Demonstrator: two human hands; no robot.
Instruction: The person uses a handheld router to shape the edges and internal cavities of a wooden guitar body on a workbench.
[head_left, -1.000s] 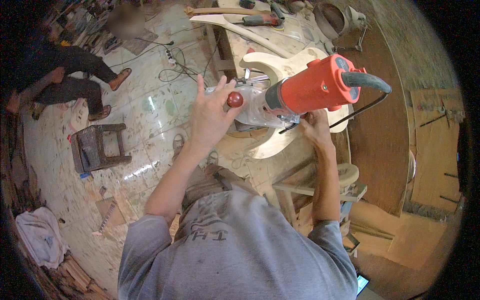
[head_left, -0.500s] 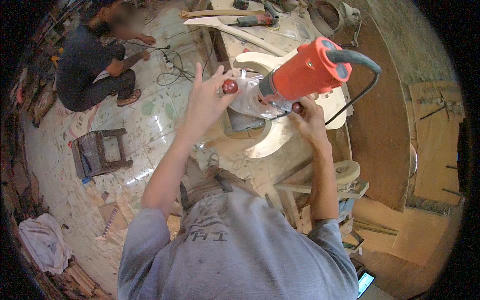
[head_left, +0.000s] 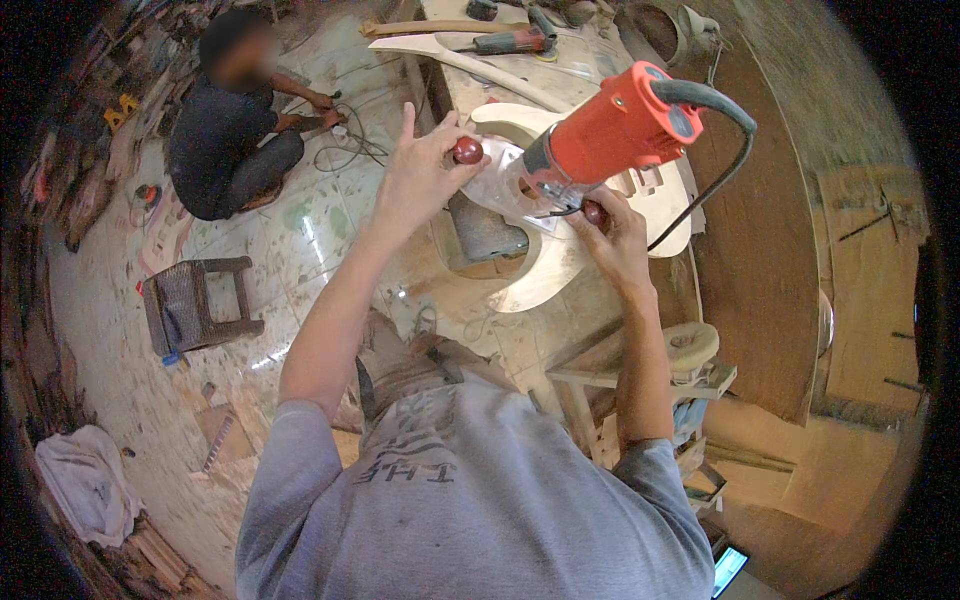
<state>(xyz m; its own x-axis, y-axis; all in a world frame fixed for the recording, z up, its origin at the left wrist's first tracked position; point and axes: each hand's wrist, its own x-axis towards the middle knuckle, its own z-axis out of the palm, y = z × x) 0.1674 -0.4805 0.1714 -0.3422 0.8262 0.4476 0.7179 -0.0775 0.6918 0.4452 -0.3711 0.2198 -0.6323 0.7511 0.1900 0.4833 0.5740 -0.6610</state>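
Note:
A red router [head_left: 608, 128] leans over a pale wooden guitar body [head_left: 668, 215], its clear base resting at the body's edge by the curved cutaway. My left hand [head_left: 425, 172] grips the dark red round knob [head_left: 467, 151] on the router's left, thumb and lower fingers about it while another finger sticks up. On the other side, my right hand [head_left: 622, 245] is closed around the right knob [head_left: 596, 214]. The base hides the cutter. From the router's top, a thick black cord [head_left: 742, 160] loops down to the right.
An angle grinder [head_left: 515, 40] and a guitar neck [head_left: 470, 62] lie on the bench's far part. To the left stands a small dark stool [head_left: 180, 305] on the tiled floor. Beyond it a co-worker [head_left: 230, 140] crouches, hands at a cable [head_left: 350, 140]. A roll of tape-like material [head_left: 690, 345] sits near my right arm.
The router has tilted and shifted slightly, with both my hands still on its knobs. The crouching co-worker has moved to the right, hands now closer to the cable.

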